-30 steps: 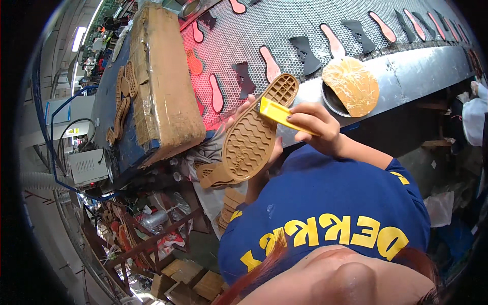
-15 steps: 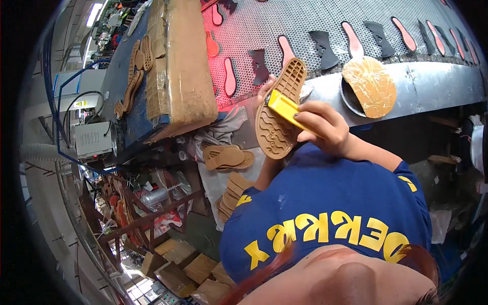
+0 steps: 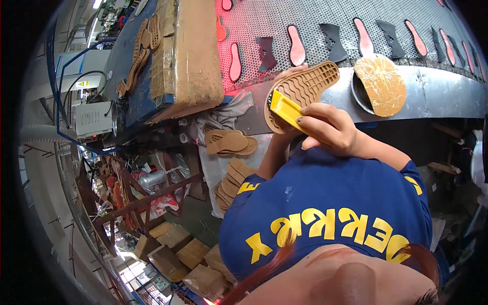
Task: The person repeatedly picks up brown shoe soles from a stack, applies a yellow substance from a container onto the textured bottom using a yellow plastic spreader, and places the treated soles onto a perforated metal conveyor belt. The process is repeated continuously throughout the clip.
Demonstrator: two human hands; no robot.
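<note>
My left hand (image 3: 296,67) holds a tan rubber shoe sole (image 3: 307,87) from behind, tread side toward me; only fingertips show at its upper edge. My right hand (image 3: 329,131) grips a flat yellow tool (image 3: 284,108) and presses it against the heel end of the sole. The sole is tilted, toe toward the upper right, in front of the metal edge of a mesh conveyor (image 3: 315,15).
Pink and black shoe pieces (image 3: 296,46) lie in a row on the conveyor. A round dark dish with a tan glue-smeared piece (image 3: 380,84) sits on the metal ledge. A cardboard box (image 3: 188,56) stands at left; stacked soles (image 3: 229,143) and cartons (image 3: 178,249) lie below.
The sole has been lifted and turned, from lower left near the box to up by the conveyor edge. The yellow tool has stayed on the sole.
</note>
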